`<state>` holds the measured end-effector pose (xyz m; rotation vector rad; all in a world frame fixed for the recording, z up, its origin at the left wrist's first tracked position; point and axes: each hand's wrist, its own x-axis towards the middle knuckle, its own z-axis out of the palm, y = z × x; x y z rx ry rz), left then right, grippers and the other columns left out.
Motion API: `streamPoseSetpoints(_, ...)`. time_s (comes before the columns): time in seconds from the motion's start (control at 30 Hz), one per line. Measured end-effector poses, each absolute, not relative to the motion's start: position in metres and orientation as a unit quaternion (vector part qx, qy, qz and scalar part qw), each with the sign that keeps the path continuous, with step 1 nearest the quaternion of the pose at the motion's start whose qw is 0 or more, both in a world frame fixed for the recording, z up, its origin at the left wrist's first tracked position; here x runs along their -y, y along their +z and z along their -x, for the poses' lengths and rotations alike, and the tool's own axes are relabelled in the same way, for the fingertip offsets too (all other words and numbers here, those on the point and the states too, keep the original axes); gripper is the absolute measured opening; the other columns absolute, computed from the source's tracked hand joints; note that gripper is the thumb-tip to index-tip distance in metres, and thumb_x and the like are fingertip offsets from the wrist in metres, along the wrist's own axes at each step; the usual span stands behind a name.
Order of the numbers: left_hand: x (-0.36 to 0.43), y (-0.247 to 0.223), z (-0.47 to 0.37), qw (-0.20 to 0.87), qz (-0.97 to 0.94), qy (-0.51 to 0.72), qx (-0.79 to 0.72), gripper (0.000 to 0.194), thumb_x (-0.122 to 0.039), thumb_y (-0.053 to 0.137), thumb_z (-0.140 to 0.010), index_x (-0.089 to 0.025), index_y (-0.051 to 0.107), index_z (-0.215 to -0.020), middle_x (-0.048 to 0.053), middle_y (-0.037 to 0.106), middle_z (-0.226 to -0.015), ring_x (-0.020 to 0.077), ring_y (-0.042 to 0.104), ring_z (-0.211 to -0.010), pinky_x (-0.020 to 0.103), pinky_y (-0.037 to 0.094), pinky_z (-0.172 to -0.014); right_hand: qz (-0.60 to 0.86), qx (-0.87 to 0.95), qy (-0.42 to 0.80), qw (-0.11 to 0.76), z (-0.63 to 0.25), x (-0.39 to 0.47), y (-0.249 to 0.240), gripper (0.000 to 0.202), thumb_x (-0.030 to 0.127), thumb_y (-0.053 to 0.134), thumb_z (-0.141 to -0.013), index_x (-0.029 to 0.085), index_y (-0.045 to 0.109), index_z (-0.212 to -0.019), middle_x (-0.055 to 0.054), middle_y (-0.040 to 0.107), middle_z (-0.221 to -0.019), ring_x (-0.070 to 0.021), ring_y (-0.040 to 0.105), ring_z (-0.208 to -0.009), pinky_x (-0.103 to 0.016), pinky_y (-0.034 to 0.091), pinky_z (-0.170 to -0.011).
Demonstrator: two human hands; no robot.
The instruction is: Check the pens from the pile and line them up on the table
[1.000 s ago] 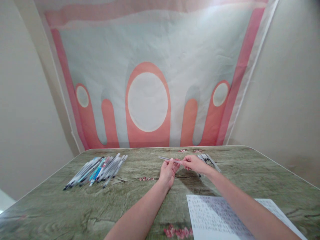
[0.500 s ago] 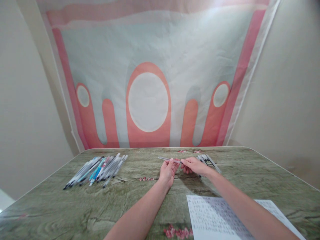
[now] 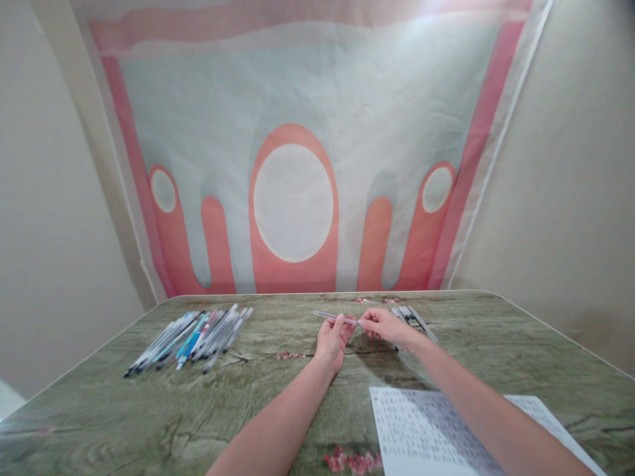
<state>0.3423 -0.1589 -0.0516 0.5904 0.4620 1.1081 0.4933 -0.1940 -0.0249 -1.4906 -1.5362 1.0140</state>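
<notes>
A slim, clear pen (image 3: pixel 324 315) is held level above the table, its pointed end toward the left. My left hand (image 3: pixel 331 342) grips its barrel between thumb and fingers. At the pen's right end, my right hand (image 3: pixel 384 324) has thumb and fingertips closed in a pinch on the tip; whether a cap is there is too small to tell. Partly behind my right hand lies a small group of pens (image 3: pixel 421 322) with clear barrels and dark ends.
Left on the wood-patterned table (image 3: pixel 124 416) is a larger spread of pens (image 3: pixel 218 334), mostly clear, a few blue and pink. Sheets of paper covered in writing (image 3: pixel 404 430) lie at the front right, under my right forearm. A patterned cloth (image 3: pixel 228 86) hangs behind the table.
My right hand's fingers have shifted slightly at the pen's right end, the hand sitting a little higher. My left hand and the pen stay nearly in place.
</notes>
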Motion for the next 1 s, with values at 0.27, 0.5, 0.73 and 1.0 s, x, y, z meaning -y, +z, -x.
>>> streamPoseSetpoints(0.27,0.1589,-0.0518,-0.3427,0.783,-0.277,0.514,-0.215,0.022,-0.022,0.060,-0.071,-0.016,0.040,-0.072,0.007,0.063,-0.078,0.0143,0.062,-0.079,0.031,0.046,-0.080,0.583,0.601,0.425,0.345,-0.4903,0.1951,-0.0248,0.046,0.056,0.042,-0.074,0.013,0.057,-0.075,-0.003,0.061,-0.063,-0.0077,0.050,-0.048,-0.018,0.033,-0.042)
streamPoseSetpoints(0.5,0.1598,-0.0504,-0.3425,0.788,-0.271,0.510,-0.211,0.020,-0.021,0.059,-0.072,-0.016,0.040,-0.072,0.006,0.063,-0.078,0.0141,0.061,-0.080,0.032,0.045,-0.082,0.587,0.607,0.399,0.357,-0.4897,0.1965,-0.0224,0.041,0.054,0.051,-0.070,0.014,0.057,-0.073,-0.002,0.061,-0.064,-0.0076,0.051,-0.051,-0.017,0.034,-0.043)
streamPoseSetpoints(0.73,0.1605,-0.0496,-0.3427,0.787,-0.272,0.512,-0.210,0.019,-0.020,0.059,-0.072,-0.016,0.040,-0.073,0.006,0.063,-0.079,0.0150,0.061,-0.082,0.033,0.045,-0.083,0.590,0.621,0.377,0.352,-0.4901,0.1957,-0.0237,0.039,0.051,0.050,-0.071,0.013,0.058,-0.070,-0.002,0.060,-0.059,-0.0081,0.050,-0.048,-0.018,0.034,-0.043)
streamPoseSetpoints(1.0,0.1595,-0.0497,-0.3420,0.788,-0.264,0.511,-0.220,0.018,-0.021,0.058,-0.073,-0.015,0.041,-0.073,0.008,0.063,-0.081,0.0152,0.061,-0.083,0.032,0.046,-0.082,0.588,0.627,0.368,0.355,-0.4950,0.1951,-0.0241,0.021,0.035,0.055,-0.069,0.015,0.056,-0.074,0.001,0.057,-0.057,-0.0081,0.050,-0.049,-0.017,0.036,-0.042)
